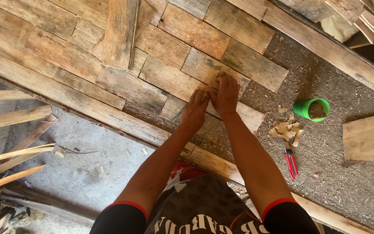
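Both forearms reach forward from black sleeves with red cuffs over a large chipboard panel (325, 173) that is strewn with sawdust and framed by a long wooden rail (66, 93). Weathered wooden slats (169, 43) cover most of that panel in a patchwork, with one loose plank (118, 32) lying on top of them at the far side. The left hand (194, 112) lies flat, fingers together and holding nothing, pressed on a slat at the patchwork's near edge (247, 115). The right hand (224, 94) is just beside it, touching it, fingers spread a little and also empty, pressing the same slat where it meets the next one.

A separate square offcut of wood (363, 138) lies well apart on the bare chipboard to the right. Between it and the hands a green cup (310, 108) lies tipped on its side; its mouth shows something brown inside, though what it is I cannot tell. Just below the cup is a small heap of wood chips (285, 130), and near that a pair of red-handled pliers (291, 162).
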